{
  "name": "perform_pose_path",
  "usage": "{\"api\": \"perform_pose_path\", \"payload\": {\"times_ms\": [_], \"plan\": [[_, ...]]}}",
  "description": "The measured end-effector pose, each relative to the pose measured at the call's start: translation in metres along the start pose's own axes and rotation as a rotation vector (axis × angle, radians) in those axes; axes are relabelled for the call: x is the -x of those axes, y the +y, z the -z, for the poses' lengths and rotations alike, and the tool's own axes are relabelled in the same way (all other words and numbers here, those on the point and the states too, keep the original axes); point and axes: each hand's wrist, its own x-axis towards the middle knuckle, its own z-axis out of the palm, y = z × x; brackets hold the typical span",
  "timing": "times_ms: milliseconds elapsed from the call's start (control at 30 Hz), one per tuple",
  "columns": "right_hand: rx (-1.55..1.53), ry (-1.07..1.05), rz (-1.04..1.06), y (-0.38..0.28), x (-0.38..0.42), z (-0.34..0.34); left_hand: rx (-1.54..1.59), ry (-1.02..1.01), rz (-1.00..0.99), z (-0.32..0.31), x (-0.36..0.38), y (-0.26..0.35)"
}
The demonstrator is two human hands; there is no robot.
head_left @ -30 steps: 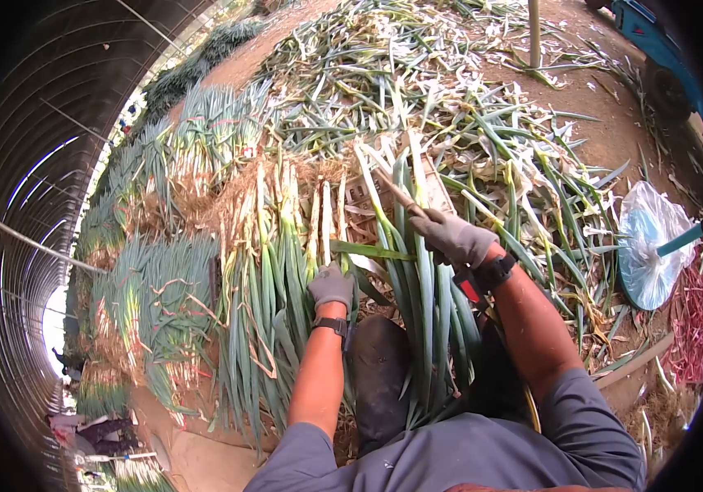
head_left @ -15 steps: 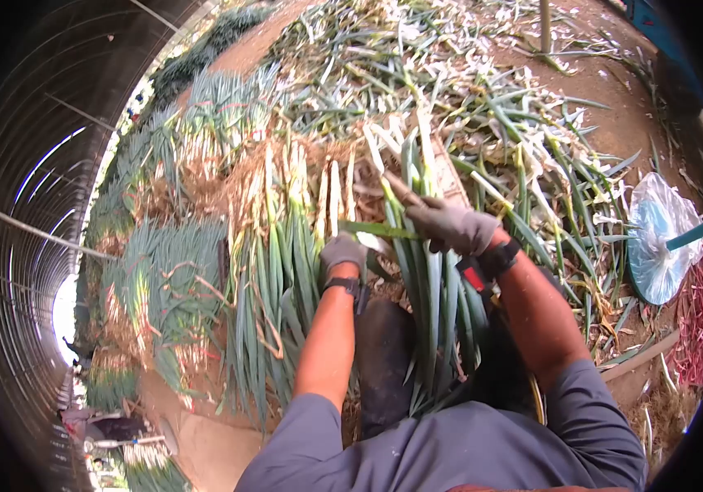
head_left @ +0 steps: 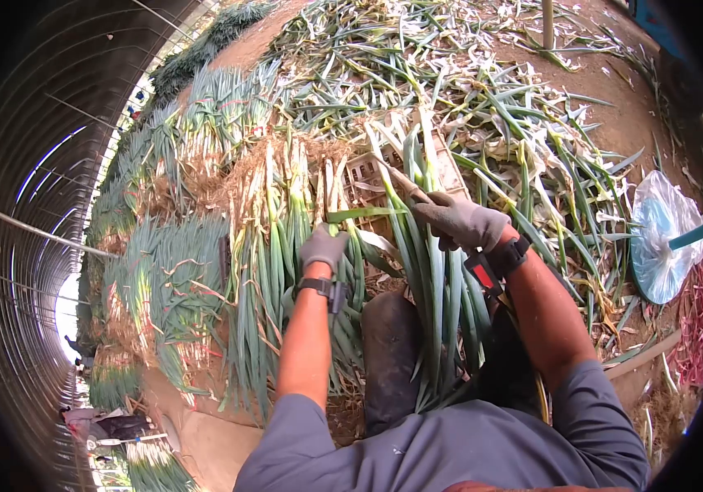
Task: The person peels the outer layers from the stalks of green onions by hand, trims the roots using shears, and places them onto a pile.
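Note:
My left hand [head_left: 324,248], in a grey glove, is closed around green onion stalks [head_left: 292,215] at the right side of a bunch lying roots away from me. My right hand [head_left: 462,221], gloved too, is closed on a brown stick-like handle [head_left: 405,185] that points up and left; what it belongs to is hidden. A flat green leaf strip [head_left: 366,212] spans the gap between my hands. Below my right hand, long green onions [head_left: 429,271] lie across a pale plastic crate [head_left: 450,174] and over my legs.
Tied green onion bundles [head_left: 159,271] lie in rows at the left. A heap of stripped leaves [head_left: 417,49] spreads across the far side and right. At the right are a clear plastic bag [head_left: 661,238] and red ties [head_left: 693,328]. A post [head_left: 547,25] stands at the back.
My left hand has moved left and slightly toward the far side with the stalks. My right hand has shifted slightly right. The leaf strip has moved left and away from me.

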Motion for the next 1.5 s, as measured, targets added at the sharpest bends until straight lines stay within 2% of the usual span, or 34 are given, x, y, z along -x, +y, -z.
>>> {"api": "perform_pose_path", "payload": {"times_ms": [67,100,133,233,267,300,333,400,433,500,533,567,600,667,733,767,867,933,1033,1100,1167,1267,1333,1433,1500], "plan": [[-0.091,-0.043,0.004,-0.001,0.0,0.001,0.421,-0.066,-0.138,0.021,-0.021,-0.02],[-0.09,-0.082,0.009,0.002,-0.002,0.002,0.548,-0.148,-0.071,0.037,-0.028,-0.025],[-0.077,-0.116,0.016,-0.002,-0.001,0.005,0.89,-0.128,-0.27,0.03,-0.057,-0.05],[-0.483,-0.142,0.076,-0.007,0.013,-0.005,1.168,-0.201,-0.453,0.068,-0.055,-0.065],[-0.624,-0.245,0.137,-0.007,0.017,-0.005,1.262,-0.195,-0.444,0.091,-0.04,-0.063],[-0.711,-0.253,0.189,-0.009,0.023,-0.011,1.381,-0.292,-0.342,0.119,-0.004,-0.052],[-0.799,-0.263,0.237,-0.011,0.029,-0.021,1.404,-0.25,-0.475,0.13,0.007,-0.051],[-0.662,-0.178,0.236,-0.019,0.048,-0.041,1.383,-0.111,-0.359,0.117,-0.025,-0.056],[-0.565,-0.153,0.246,-0.026,0.062,-0.052,1.341,-0.057,-0.486,0.107,-0.042,-0.057],[-0.488,-0.108,0.102,-0.034,0.075,-0.062,1.262,0.063,-0.732,0.091,-0.075,-0.057],[-0.508,-0.093,0.031,-0.034,0.08,-0.067,1.503,-0.071,-0.597,0.117,-0.041,-0.042],[-0.476,-0.081,0.046,-0.025,0.082,-0.071,1.492,-0.244,-0.593,0.155,-0.011,-0.033],[-0.439,-0.074,0.056,-0.019,0.08,-0.071,1.495,-0.218,-0.654,0.183,0.019,-0.022],[-0.507,-0.029,0.081,-0.015,0.077,-0.078,1.632,-0.266,-0.785,0.211,0.029,-0.018],[-0.569,-0.024,0.085,-0.01,0.078,-0.082,1.533,-0.259,-0.778,0.229,0.034,-0.024],[-0.594,-0.033,0.095,-0.012,0.075,-0.08,1.526,-0.112,-0.758,0.228,0.047,-0.018],[-0.597,-0.027,0.13,-0.017,0.075,-0.066,1.532,-0.068,-0.809,0.242,0.07,-0.009],[-0.577,0.004,0.146,-0.024,0.079,-0.061,1.51,-0.185,-0.906,0.271,0.082,-0.011],[-0.622,-0.018,0.142,-0.017,0.076,-0.055,1.358,-0.217,-0.875,0.296,0.109,-0.007],[-0.629,-0.052,0.165,-0.012,0.072,-0.056,1.307,-0.235,-0.79,0.274,0.12,-0.002],[-0.578,-0.083,0.134,-0.01,0.069,-0.061,1.336,-0.344,-0.705,0.221,0.091,-0.017],[-0.415,-0.101,0.145,-0.03,0.076,-0.083,1.363,-0.333,-0.552,0.161,0.091,-0.036],[-0.243,-0.047,0.068,-0.038,0.065,-0.088,1.39,-0.327,-0.491,0.13,0.103,-0.043],[-0.188,0.114,0.217,-0.033,0.03,-0.095,1.561,-0.38,-0.426,0.086,0.099,-0.065],[-0.191,0.135,0.184,-0.028,0.005,-0.093,1.584,-0.404,-0.392,0.075,0.101,-0.073]]}}
